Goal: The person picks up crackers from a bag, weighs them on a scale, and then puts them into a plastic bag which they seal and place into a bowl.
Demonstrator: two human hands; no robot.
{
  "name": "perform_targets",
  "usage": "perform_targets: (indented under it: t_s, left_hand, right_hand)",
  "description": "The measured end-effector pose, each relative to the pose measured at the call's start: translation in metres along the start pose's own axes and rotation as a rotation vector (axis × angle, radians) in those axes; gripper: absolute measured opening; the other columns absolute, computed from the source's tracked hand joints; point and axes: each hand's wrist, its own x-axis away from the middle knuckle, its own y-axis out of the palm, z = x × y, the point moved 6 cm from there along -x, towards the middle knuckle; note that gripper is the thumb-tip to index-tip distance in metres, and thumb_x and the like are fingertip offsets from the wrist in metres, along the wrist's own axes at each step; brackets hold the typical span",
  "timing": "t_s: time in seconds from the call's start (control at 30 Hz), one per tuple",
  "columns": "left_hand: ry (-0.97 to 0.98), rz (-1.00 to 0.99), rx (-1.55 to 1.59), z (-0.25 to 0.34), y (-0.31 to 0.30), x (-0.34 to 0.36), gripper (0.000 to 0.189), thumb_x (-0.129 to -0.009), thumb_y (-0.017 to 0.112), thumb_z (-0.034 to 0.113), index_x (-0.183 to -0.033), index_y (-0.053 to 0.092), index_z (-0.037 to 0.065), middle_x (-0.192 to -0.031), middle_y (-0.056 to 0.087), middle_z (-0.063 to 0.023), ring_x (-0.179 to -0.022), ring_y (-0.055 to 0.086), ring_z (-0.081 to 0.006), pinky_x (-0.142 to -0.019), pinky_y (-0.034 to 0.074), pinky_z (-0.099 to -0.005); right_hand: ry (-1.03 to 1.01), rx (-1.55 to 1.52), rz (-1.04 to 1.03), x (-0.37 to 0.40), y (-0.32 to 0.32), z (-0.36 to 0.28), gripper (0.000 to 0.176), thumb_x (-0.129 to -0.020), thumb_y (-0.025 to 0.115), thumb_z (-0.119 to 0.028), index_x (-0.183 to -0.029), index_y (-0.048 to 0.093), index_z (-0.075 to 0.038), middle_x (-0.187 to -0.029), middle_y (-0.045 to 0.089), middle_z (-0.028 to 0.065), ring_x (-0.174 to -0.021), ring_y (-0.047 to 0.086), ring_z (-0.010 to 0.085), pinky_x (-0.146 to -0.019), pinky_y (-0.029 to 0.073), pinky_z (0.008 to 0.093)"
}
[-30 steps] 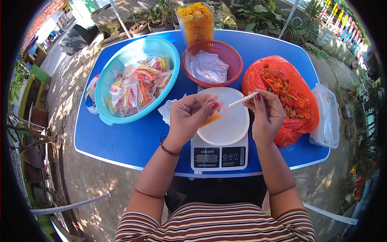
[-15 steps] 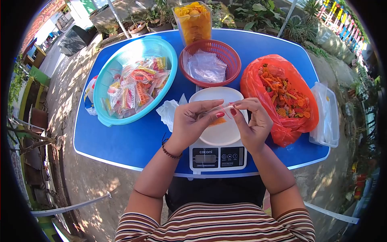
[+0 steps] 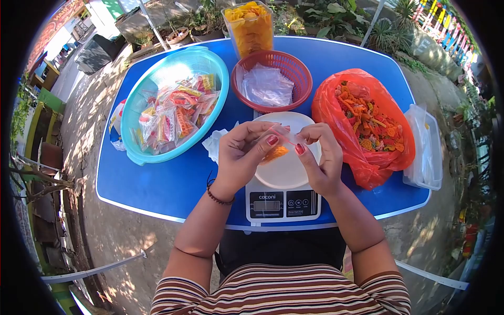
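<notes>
Head view, left hand [image 3: 242,152]: we pinch one side of a small clear bag [image 3: 284,135] between thumb and fingers.
Right hand [image 3: 324,156]: our thumb and forefinger pinch the opposite edge, the other fingers curled.
Bag: we hold it between both hands, above the white plate [image 3: 295,172], orange contents [image 3: 275,154] inside; whether it touches the plate, we cannot tell.
Scale [image 3: 284,206]: under the plate, its display too faint for us to read.
Red basket [image 3: 300,79]: beyond the plate, with flat plastic bags [image 3: 266,87] in it.
Turquoise basket [image 3: 203,60]: on our left, holding filled packets [image 3: 178,109].
Orange-red bag [image 3: 375,167]: on our right, open, with loose colourful pieces [image 3: 374,119] inside.
</notes>
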Motion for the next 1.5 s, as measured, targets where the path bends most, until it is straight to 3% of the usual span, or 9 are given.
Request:
perform_targets:
  t_s: [0.13, 0.43, 0.73, 0.97, 1.07, 1.2, 1.33, 1.43, 1.5]
  left_hand:
    - [-0.083, 0.024, -0.094, -0.007, -0.006, 0.004, 0.018, -0.098, 0.066, 0.005, -0.114, 0.064, -0.002, -0.115, 0.072, -0.0146, -0.106, 0.069, -0.018, -0.096, 0.055, -0.0314]
    - [0.062, -0.02, -0.216, 0.002, 0.0, -0.001, 0.01, -0.098, 0.063, 0.006, -0.106, 0.068, 0.0, -0.11, 0.073, -0.0123, -0.098, 0.068, -0.0141, -0.089, 0.053, -0.0298]
    - [0.185, 0.019, -0.557, 0.014, 0.011, 0.001, 0.007, -0.092, 0.067, 0.002, -0.098, 0.069, 0.001, -0.1, 0.073, -0.0116, -0.09, 0.07, -0.0191, -0.083, 0.053, -0.0301]
    - [0.587, 0.085, -0.843, 0.033, 0.016, 0.009, 0.008, -0.09, 0.07, 0.004, -0.097, 0.065, 0.004, -0.099, 0.072, -0.0111, -0.086, 0.067, -0.0207, -0.08, 0.049, -0.031]
    - [0.756, 0.158, -1.09, 0.055, 0.015, 0.013, 0.014, -0.084, 0.074, 0.001, -0.096, 0.068, 0.006, -0.1, 0.069, -0.0077, -0.074, 0.062, -0.0172, -0.07, 0.049, -0.0299]
    - [0.542, 0.229, -0.945, 0.069, -0.005, 0.005, 0.018, -0.084, 0.077, 0.0, -0.099, 0.07, 0.006, -0.103, 0.063, -0.0066, -0.063, 0.055, -0.009, -0.049, 0.042, -0.024]
    - [0.565, 0.366, -1.285, 0.114, -0.017, 0.024, 0.011, -0.085, 0.077, 0.001, -0.094, 0.073, 0.005, -0.096, 0.062, -0.0048, -0.056, 0.051, -0.0075, -0.048, 0.039, -0.0235]
    - [0.522, 0.407, -1.217, 0.127, -0.042, 0.039, 0.009, -0.087, 0.076, 0.002, -0.094, 0.072, 0.004, -0.083, 0.062, -0.0044, -0.055, 0.051, -0.0073, -0.049, 0.038, -0.0237]
    - [0.316, 0.466, -1.144, 0.131, -0.065, 0.043, 0.006, -0.094, 0.07, 0.005, -0.096, 0.066, 0.001, -0.073, 0.064, -0.0059, -0.056, 0.056, -0.0099, -0.051, 0.042, -0.0249]
  right_hand:
    - [0.004, 0.039, 0.033, 0.005, 0.0, 0.004, 0.011, -0.083, 0.068, -0.003, -0.09, 0.06, -0.001, -0.083, 0.06, 0.0096, -0.077, 0.053, 0.0226, -0.072, 0.043, 0.0339]
    - [-0.301, 0.313, 0.066, 0.004, 0.0, -0.018, 0.012, -0.079, 0.067, 0.0, -0.087, 0.06, -0.005, -0.083, 0.061, 0.0089, -0.076, 0.056, 0.0277, -0.075, 0.043, 0.0386]
    - [-0.281, 0.295, -0.017, 0.006, 0.006, -0.012, 0.014, -0.075, 0.068, -0.002, -0.086, 0.061, -0.005, -0.082, 0.063, 0.0098, -0.074, 0.058, 0.0275, -0.075, 0.042, 0.0389]
    - [-0.262, 0.296, 0.034, 0.007, 0.005, -0.017, 0.009, -0.081, 0.068, 0.0, -0.088, 0.063, -0.003, -0.081, 0.063, 0.0111, -0.073, 0.056, 0.0269, -0.068, 0.044, 0.0358]
    - [-0.118, 0.078, 0.003, -0.002, 0.014, -0.021, 0.009, -0.091, 0.06, 0.008, -0.098, 0.063, 0.004, -0.101, 0.064, 0.0139, -0.073, 0.063, 0.0173, -0.064, 0.054, 0.0296]
    - [-0.028, -0.145, -0.069, -0.02, 0.035, -0.019, 0.014, -0.093, 0.055, 0.015, -0.104, 0.061, 0.008, -0.113, 0.061, 0.0143, -0.082, 0.07, 0.0165, -0.071, 0.061, 0.0272]
    - [-0.132, -0.113, -0.162, -0.041, 0.061, -0.029, 0.016, -0.089, 0.06, 0.017, -0.101, 0.064, 0.008, -0.112, 0.064, 0.0141, -0.092, 0.072, 0.0196, -0.077, 0.062, 0.0289]
    - [-0.205, -0.088, -0.201, -0.053, 0.091, -0.044, 0.017, -0.084, 0.065, 0.017, -0.098, 0.068, 0.006, -0.108, 0.066, 0.0139, -0.095, 0.072, 0.0211, -0.08, 0.062, 0.0292]
    - [-0.226, -0.09, -0.236, -0.061, 0.116, -0.045, 0.017, -0.083, 0.066, 0.015, -0.097, 0.068, 0.006, -0.107, 0.067, 0.0135, -0.096, 0.072, 0.0217, -0.08, 0.062, 0.0293]
